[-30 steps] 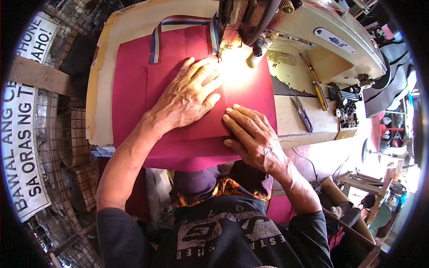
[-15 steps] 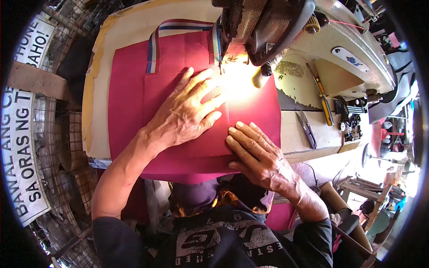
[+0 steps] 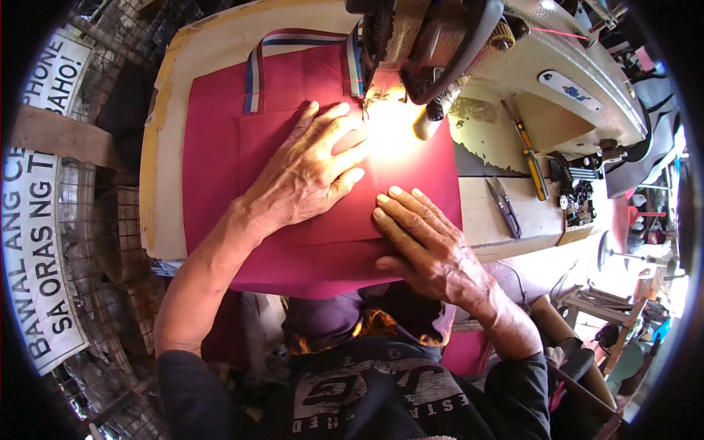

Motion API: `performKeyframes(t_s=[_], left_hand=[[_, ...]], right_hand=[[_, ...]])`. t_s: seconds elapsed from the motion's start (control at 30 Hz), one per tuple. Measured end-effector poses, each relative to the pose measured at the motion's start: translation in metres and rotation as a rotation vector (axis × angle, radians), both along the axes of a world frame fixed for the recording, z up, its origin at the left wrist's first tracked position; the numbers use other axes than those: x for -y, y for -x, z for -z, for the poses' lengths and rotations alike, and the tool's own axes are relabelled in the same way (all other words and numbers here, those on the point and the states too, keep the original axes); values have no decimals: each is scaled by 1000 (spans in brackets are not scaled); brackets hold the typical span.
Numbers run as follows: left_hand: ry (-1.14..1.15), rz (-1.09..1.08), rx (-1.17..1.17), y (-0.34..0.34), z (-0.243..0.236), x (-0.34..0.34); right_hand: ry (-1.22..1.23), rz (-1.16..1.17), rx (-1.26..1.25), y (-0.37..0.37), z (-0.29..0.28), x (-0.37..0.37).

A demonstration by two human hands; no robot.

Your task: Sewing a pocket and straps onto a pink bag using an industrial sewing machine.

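A dark red fabric panel (image 3: 213, 169) lies spread on the sewing table, with a striped strap (image 3: 253, 81) looped at its far edge. My left hand (image 3: 304, 176) rests flat on the panel's middle, fingers spread toward the sewing machine's needle area (image 3: 370, 103). Lower and to the right, my right hand (image 3: 429, 246) presses flat on the same cloth, its fingers stretched out and thumb apart. Both hands are open on the fabric. The sewing machine (image 3: 543, 44) stands over the panel's far right part, where a bright lamp glare washes out the detail near the needle.
Right of the cloth lie thread snips (image 3: 504, 208) and a yellow-handled screwdriver (image 3: 534, 165), beside small metal machine parts (image 3: 576, 194). The pale table board (image 3: 165, 147) shows at the left. A wire-mesh wall with a white sign (image 3: 44, 279) stands farther left.
The picture has shifted slightly. My right hand sits a little farther up along the fabric; my left hand keeps nearly the same place on it.
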State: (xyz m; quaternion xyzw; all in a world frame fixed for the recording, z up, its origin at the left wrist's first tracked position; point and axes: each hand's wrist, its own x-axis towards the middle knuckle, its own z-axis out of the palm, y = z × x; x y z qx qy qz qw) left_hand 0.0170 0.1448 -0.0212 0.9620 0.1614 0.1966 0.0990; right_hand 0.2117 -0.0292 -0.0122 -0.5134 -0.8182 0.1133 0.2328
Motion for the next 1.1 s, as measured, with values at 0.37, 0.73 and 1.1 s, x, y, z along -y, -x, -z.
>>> performKeyframes(t_s=[0.37, 0.73, 1.1], left_hand=[[-71, 1, -35, -3, 3, -7], [-30, -2, -50, 3, 0, -6], [-213, 7, -5, 5, -3, 15]], right_hand=[[-37, 26, 20, -5, 2, -14], [-73, 66, -2, -5, 9, -29], [70, 273, -436, -13, 14, -27]])
